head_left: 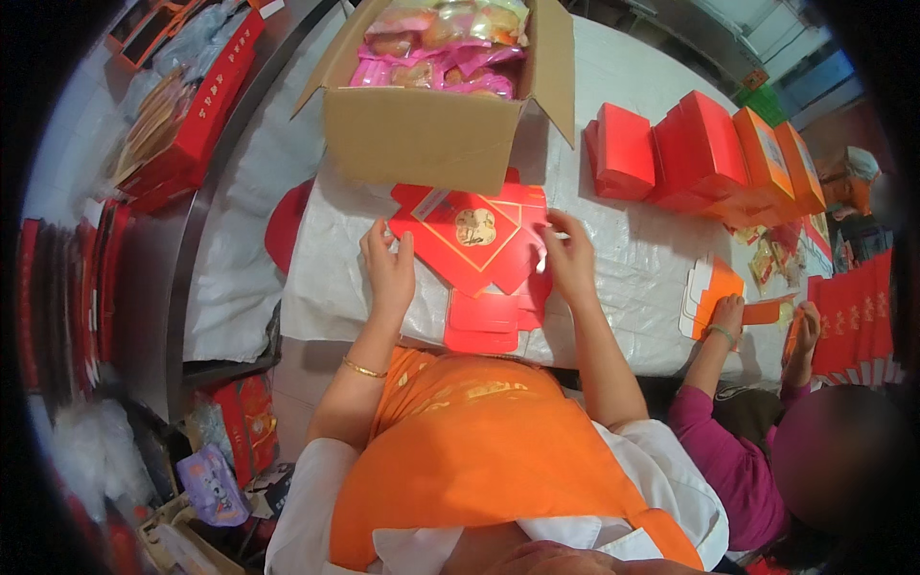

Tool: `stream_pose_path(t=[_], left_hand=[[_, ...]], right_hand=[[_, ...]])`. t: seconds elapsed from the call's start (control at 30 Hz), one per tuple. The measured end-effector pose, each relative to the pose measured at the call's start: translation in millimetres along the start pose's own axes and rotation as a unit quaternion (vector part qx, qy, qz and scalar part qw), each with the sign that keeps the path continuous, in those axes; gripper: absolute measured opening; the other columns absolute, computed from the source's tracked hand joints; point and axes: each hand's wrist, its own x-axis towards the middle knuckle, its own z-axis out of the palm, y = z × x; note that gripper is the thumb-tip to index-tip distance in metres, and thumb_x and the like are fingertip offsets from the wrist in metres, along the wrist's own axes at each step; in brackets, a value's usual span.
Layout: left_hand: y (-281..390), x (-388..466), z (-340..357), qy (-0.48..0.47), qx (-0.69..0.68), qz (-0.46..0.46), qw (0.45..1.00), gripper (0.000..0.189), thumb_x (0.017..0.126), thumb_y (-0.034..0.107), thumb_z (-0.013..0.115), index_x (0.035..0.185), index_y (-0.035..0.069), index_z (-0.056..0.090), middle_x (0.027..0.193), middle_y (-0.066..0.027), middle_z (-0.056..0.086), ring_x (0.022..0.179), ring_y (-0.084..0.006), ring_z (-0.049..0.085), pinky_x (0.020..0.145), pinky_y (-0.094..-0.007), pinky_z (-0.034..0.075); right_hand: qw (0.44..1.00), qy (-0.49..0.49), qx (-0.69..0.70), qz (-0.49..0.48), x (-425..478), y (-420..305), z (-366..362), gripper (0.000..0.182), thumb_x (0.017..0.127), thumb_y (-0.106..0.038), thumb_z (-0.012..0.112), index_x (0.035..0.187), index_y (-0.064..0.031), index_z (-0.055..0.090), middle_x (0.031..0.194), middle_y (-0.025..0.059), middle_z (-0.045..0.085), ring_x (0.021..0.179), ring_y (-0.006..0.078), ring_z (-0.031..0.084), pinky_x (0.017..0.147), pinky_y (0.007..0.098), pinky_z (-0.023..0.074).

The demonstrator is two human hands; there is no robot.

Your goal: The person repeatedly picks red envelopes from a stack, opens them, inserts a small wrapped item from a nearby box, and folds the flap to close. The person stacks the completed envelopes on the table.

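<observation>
In front of me a flat red paperboard gift-box blank point(460, 262) lies on the covered table, with gold lines and a pale flower-shaped panel printed on it. More red folded flaps point(483, 316) stick out below it towards my apron. My left hand point(388, 266) is beside the blank's left corner, thumb and fingers apart and nothing in them. At the right edge, my right hand point(573, 255) has its fingertips against or just over the red board; whether they pinch it is hard to see.
Beyond the blank stands an open cardboard carton point(424, 136) of wrapped baked goods point(438, 50). Red boxes point(697, 147) and orange boxes point(765, 158) are at the back right. On the right a co-worker's hand point(728, 316) rests on an orange-and-white box blank point(704, 298). A dark-edged table point(194, 237) runs along my left.
</observation>
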Motion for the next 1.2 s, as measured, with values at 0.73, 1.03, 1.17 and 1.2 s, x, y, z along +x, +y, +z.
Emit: stream_pose_path(t=[0.73, 1.03, 1.17, 1.2], left_hand=[[68.8, -80.6, -95.1, -0.09, -0.42, -0.12, 0.895, 0.033, 0.103, 0.015, 0.055, 0.131, -0.002, 0.053, 0.121, -0.0069, 0.061, 0.11, -0.0129, 0.056, 0.096, -0.0311, 0.046], [66.0, -66.2, -148.7, -0.217, -0.169, 0.019, 0.961, 0.028, 0.1, 0.01, 0.055, 0.123, -0.006, 0.057, 0.106, -0.0106, 0.069, 0.095, -0.0132, 0.06, 0.088, -0.0309, 0.049], [66.9, -58.7, -159.6, -0.269, -0.113, 0.085, 0.953, 0.024, 0.098, 0.011, 0.055, 0.116, -0.005, 0.058, 0.097, -0.0195, 0.068, 0.083, -0.0271, 0.061, 0.08, -0.0345, 0.05], [62.7, -51.9, -161.5, -0.291, -0.089, 0.092, 0.948, 0.023, 0.098, 0.011, 0.055, 0.114, -0.004, 0.059, 0.095, -0.0214, 0.067, 0.081, -0.0313, 0.06, 0.078, -0.0357, 0.05]], right_hand=[[0.878, -0.35, -0.085, -0.315, -107.3, -183.6, 53.3, 0.041, 0.08, -0.008, 0.074, 0.119, -0.0039, 0.061, 0.09, 0.0119, 0.063, 0.079, 0.0305, 0.065, 0.066, 0.0383, 0.054], [0.898, -0.22, -0.116, -0.363, -56.7, -190.2, 57.2, 0.06, 0.081, -0.013, 0.076, 0.134, 0.0, 0.05, 0.132, 0.0206, 0.054, 0.118, 0.0372, 0.055, 0.1, 0.0444, 0.0461], [0.923, -0.304, -0.047, -0.233, -70.5, -184.8, 49.2, 0.055, 0.081, -0.014, 0.077, 0.129, 0.001, 0.053, 0.132, 0.0201, 0.054, 0.117, 0.0371, 0.055, 0.098, 0.044, 0.0457], [0.928, -0.266, -0.042, -0.257, -71.7, -182.7, 49.8, 0.047, 0.083, -0.017, 0.078, 0.12, 0.0005, 0.055, 0.119, 0.0192, 0.062, 0.103, 0.0369, 0.062, 0.088, 0.043, 0.0504]])
